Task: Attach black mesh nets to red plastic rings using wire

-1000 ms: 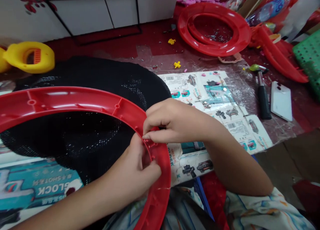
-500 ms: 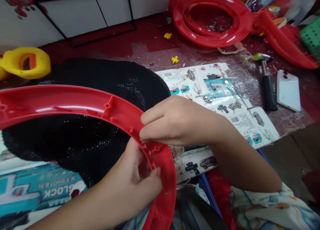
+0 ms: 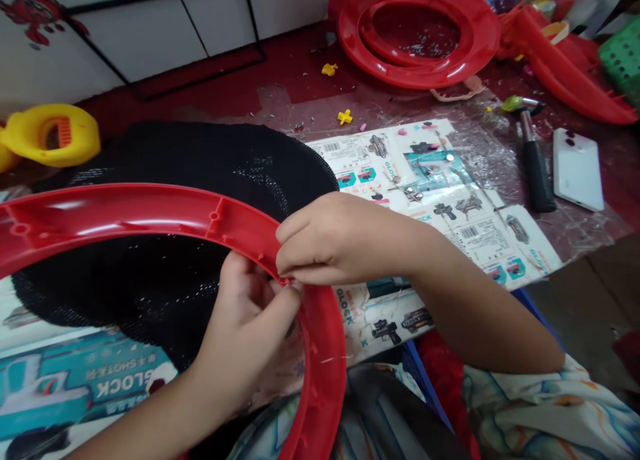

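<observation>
A red plastic ring (image 3: 325,353), its ribbed hollow side facing up, lies across the lower left and over a black mesh fabric (image 3: 195,147). My left hand (image 3: 250,320) grips the ring's inner edge, thumb on top and fingers reaching underneath. Over the hollow channel my right hand (image 3: 330,243) is closed in a pinch close to my left thumb. Whatever sits between the right fingertips is hidden. Small pegs and screw posts stand along the channel.
Beyond my hands lies printed cardboard (image 3: 480,233). A hammer (image 3: 537,160) and a white phone (image 3: 577,170) rest at the right. Another red ring (image 3: 420,77) holds loose small metal bits. A yellow plastic piece (image 3: 80,137) sits at the left.
My left hand has slid up along the inner edge, bringing its thumb up to the right fingertips. My right hand stays pinched at nearly the same place.
</observation>
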Available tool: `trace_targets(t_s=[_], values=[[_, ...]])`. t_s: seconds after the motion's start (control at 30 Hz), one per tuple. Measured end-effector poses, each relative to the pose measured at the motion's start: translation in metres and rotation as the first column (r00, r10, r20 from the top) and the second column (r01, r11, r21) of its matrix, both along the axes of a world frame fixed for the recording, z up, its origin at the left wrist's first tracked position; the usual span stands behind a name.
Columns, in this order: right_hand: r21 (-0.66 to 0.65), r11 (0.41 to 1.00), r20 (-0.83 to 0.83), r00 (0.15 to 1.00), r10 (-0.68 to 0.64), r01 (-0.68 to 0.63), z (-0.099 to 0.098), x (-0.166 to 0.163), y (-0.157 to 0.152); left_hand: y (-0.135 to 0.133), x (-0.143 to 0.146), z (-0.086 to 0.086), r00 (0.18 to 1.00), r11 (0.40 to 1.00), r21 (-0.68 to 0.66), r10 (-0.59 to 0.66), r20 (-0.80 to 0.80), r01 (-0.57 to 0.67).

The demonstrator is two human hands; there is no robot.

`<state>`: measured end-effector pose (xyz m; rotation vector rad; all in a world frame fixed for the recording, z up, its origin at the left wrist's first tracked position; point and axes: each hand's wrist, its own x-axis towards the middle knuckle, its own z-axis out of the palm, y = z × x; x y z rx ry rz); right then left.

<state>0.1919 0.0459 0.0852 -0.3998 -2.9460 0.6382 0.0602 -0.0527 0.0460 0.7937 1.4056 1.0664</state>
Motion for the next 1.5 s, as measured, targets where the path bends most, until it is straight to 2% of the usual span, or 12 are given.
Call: trace_targets(t_s=[0.1,0.2,0.3,0.47,0.67,0.77,0.93,1.1,1.2,1.3,1.4,1.5], values=[[-0.016,1.0,-0.01,1.0,0.006,-0.006,-0.005,-0.002,0.001,0.006,0.003,0.001,0.997,0.999,0.037,-0.006,-0.08,0.009],[-0.012,0.998,-0.065,0.996,-0.055,0.055,-0.008,-0.002,0.002,0.01,0.0,0.003,0.986,0.997,0.077,-0.001,-0.165,0.014],[0.01,0.996,-0.138,0.987,-0.084,0.087,-0.007,0.002,0.004,0.011,-0.005,0.003,0.971,0.995,0.06,-0.066,-0.23,0.082],[0.09,0.996,-0.115,0.993,-0.008,0.019,0.002,0.008,0.005,0.007,-0.008,0.001,0.974,0.989,0.024,-0.142,-0.174,0.148],[0.162,0.986,-0.121,0.992,-0.028,0.047,0.005,0.007,-0.004,-0.002,-0.005,-0.003,0.961,0.974,0.02,-0.219,-0.17,0.225],[0.134,0.99,-0.101,0.994,-0.04,0.053,0.003,0.005,-0.005,-0.007,-0.005,-0.005,0.938,0.955,-0.026,-0.294,-0.185,0.295],[0.021,0.997,-0.076,0.995,-0.071,0.072,0.001,0.003,-0.001,-0.01,-0.005,-0.002,0.938,0.942,0.017,-0.332,-0.095,0.335],[-0.05,0.996,-0.063,0.995,-0.071,0.068,0.006,0.003,-0.002,-0.006,-0.009,0.002,0.954,0.954,-0.033,-0.298,0.04,0.299],[-0.027,0.997,-0.003,0.997,-0.076,0.075,0.007,0.0,-0.005,-0.002,-0.009,0.001,0.982,0.984,-0.034,-0.171,0.086,0.174],[0.043,0.992,0.064,0.99,-0.124,0.122,0.005,-0.004,-0.007,0.003,-0.006,-0.001,0.999,0.999,-0.013,-0.033,-0.019,0.033],[0.168,0.968,0.096,0.974,-0.204,0.187,0.003,-0.005,-0.007,0.006,-0.004,-0.002,0.992,0.998,-0.004,-0.063,-0.108,0.063],[0.238,0.959,0.102,0.977,-0.185,0.156,0.005,-0.001,-0.007,0.007,-0.005,-0.002,0.981,0.995,-0.002,-0.096,-0.171,0.097]])
